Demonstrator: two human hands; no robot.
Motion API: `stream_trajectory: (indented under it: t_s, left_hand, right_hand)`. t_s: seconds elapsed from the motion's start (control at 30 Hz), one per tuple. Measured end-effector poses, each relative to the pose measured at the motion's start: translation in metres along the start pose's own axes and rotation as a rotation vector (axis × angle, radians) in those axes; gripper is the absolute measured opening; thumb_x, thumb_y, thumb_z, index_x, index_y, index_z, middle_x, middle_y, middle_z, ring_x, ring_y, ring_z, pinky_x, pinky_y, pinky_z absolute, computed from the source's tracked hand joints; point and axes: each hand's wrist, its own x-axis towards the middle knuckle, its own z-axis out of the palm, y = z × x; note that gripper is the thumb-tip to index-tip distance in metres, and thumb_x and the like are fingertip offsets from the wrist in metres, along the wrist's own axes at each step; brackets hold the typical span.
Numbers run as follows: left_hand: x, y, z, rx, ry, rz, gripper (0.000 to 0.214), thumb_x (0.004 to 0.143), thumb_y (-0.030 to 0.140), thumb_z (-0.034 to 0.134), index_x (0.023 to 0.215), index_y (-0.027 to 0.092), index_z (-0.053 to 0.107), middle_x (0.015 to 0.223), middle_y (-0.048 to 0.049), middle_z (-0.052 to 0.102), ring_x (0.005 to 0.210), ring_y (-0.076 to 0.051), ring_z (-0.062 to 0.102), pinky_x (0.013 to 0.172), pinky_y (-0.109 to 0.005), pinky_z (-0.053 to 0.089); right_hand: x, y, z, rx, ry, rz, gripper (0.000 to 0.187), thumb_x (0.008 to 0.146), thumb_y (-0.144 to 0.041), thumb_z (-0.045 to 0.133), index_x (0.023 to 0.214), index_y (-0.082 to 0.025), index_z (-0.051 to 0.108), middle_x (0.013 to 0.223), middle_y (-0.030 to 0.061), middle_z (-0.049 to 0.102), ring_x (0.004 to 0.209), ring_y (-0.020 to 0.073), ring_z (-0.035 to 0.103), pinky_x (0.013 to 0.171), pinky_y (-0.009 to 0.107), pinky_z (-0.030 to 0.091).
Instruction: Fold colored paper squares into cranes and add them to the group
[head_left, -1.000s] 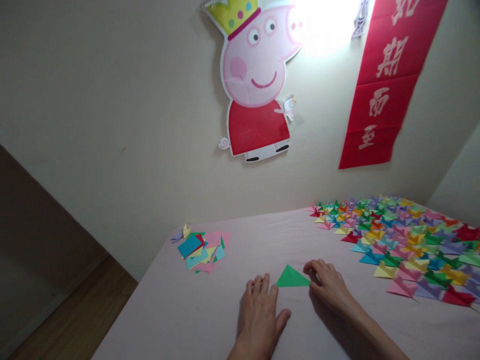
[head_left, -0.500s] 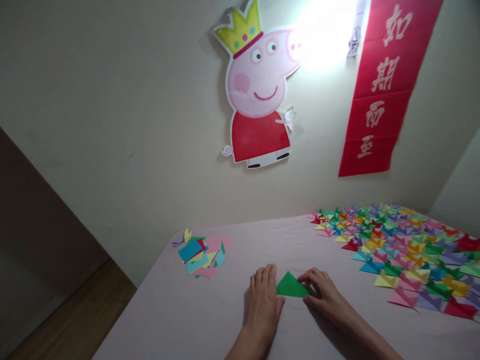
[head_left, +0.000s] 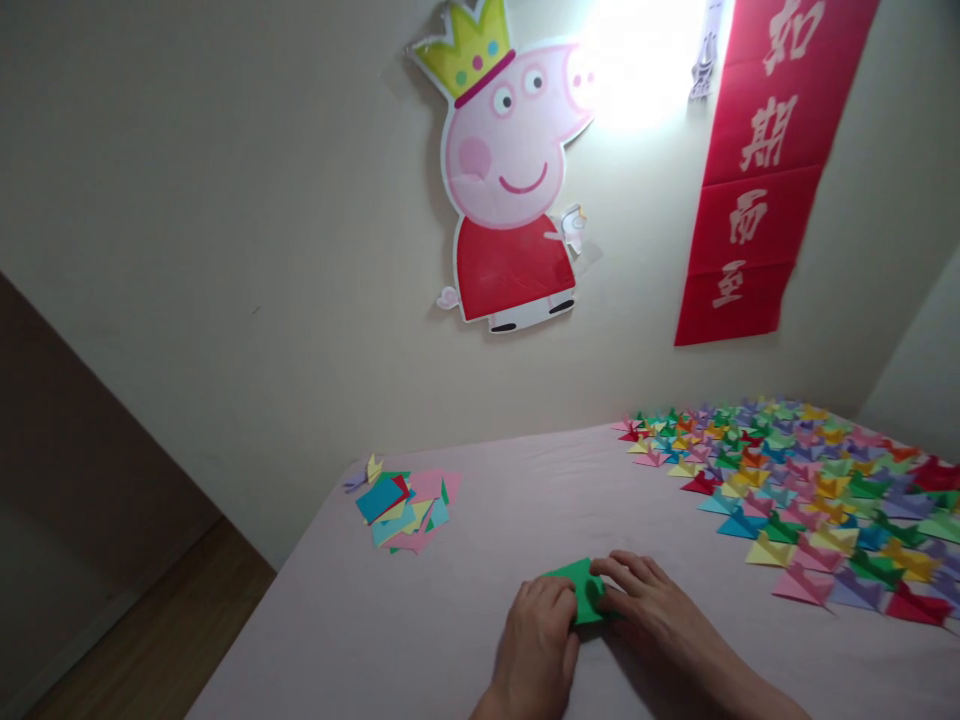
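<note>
A folded green paper [head_left: 579,584] lies on the pink tabletop [head_left: 465,620] near the front edge. My left hand [head_left: 538,640] curls over its left part, fingers closed on the paper. My right hand [head_left: 645,595] rests on its right part, fingertips pressing down and pinching the edge. Most of the green paper is hidden under the two hands.
A loose pile of coloured paper squares [head_left: 405,500] lies at the back left of the table. Several folded paper pieces [head_left: 810,490] in many colours cover the right side. A cartoon pig cutout [head_left: 510,170] and a red banner [head_left: 757,170] hang on the wall behind.
Both hands have closed in on the green triangle from each side. It lay flat and open between them; now it is folded smaller and largely covered by the fingers.
</note>
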Motion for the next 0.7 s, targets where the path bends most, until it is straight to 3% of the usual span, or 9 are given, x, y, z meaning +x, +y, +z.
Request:
stream_trajectory:
  t_s: [0.17, 0.27, 0.37, 0.43, 0.53, 0.7]
  left_hand:
    - [-0.014, 0.006, -0.012, 0.018, 0.012, -0.126, 0.028, 0.081, 0.005, 0.046, 0.097, 0.022, 0.061, 0.114, -0.0041, 0.063, 0.105, -0.02, 0.056, 0.095, -0.035, 0.045]
    - [-0.021, 0.002, -0.01, 0.157, -0.006, -0.195, 0.042, 0.086, 0.015, 0.049, 0.128, 0.019, 0.053, 0.125, -0.0082, 0.061, 0.113, -0.023, 0.055, 0.099, -0.038, 0.044]
    - [-0.031, -0.009, 0.001, 0.312, -0.025, -0.099, 0.069, 0.088, 0.03, 0.054, 0.151, 0.016, 0.029, 0.152, -0.0126, 0.038, 0.136, -0.031, 0.038, 0.108, -0.044, 0.038]
    - [-0.036, -0.016, 0.01, 0.363, -0.079, 0.019, 0.073, 0.089, 0.04, 0.054, 0.153, 0.017, 0.025, 0.157, -0.0101, 0.029, 0.14, -0.032, 0.033, 0.108, -0.045, 0.038]
    - [-0.04, -0.022, 0.023, 0.376, -0.151, 0.09, 0.072, 0.093, 0.054, 0.047, 0.151, 0.016, 0.031, 0.155, -0.0088, 0.032, 0.138, -0.031, 0.038, 0.104, -0.043, 0.04]
    - [-0.038, -0.023, 0.031, 0.393, -0.18, 0.052, 0.078, 0.09, 0.066, 0.044, 0.149, 0.015, 0.036, 0.153, -0.0102, 0.035, 0.136, -0.032, 0.041, 0.103, -0.042, 0.041]
  right_hand:
    - [0.011, -0.002, -0.01, 0.213, -0.047, 0.1, 0.019, 0.09, -0.024, 0.047, 0.082, -0.022, 0.063, 0.09, 0.0054, 0.068, 0.089, 0.0216, 0.059, 0.082, 0.034, 0.042]
    - [0.025, -0.003, -0.011, 0.247, -0.049, 0.235, 0.024, 0.09, -0.032, 0.045, 0.08, -0.021, 0.064, 0.083, 0.0054, 0.066, 0.083, 0.0211, 0.059, 0.075, 0.031, 0.043]
    - [0.039, -0.003, -0.008, 0.201, -0.085, 0.33, 0.023, 0.088, -0.032, 0.047, 0.083, -0.019, 0.066, 0.083, 0.0062, 0.066, 0.08, 0.0202, 0.061, 0.071, 0.028, 0.042]
    - [0.047, -0.003, -0.007, 0.161, -0.115, 0.361, 0.023, 0.088, -0.032, 0.049, 0.084, -0.02, 0.067, 0.083, 0.0063, 0.068, 0.078, 0.0197, 0.062, 0.069, 0.027, 0.04]
    - [0.055, -0.004, -0.008, 0.132, -0.158, 0.376, 0.021, 0.088, -0.03, 0.051, 0.084, -0.021, 0.069, 0.083, 0.0049, 0.071, 0.077, 0.0185, 0.063, 0.066, 0.025, 0.037]
    - [0.061, -0.007, -0.009, 0.101, -0.178, 0.405, 0.021, 0.087, -0.027, 0.051, 0.084, -0.021, 0.07, 0.082, 0.0049, 0.072, 0.077, 0.0186, 0.064, 0.064, 0.024, 0.036]
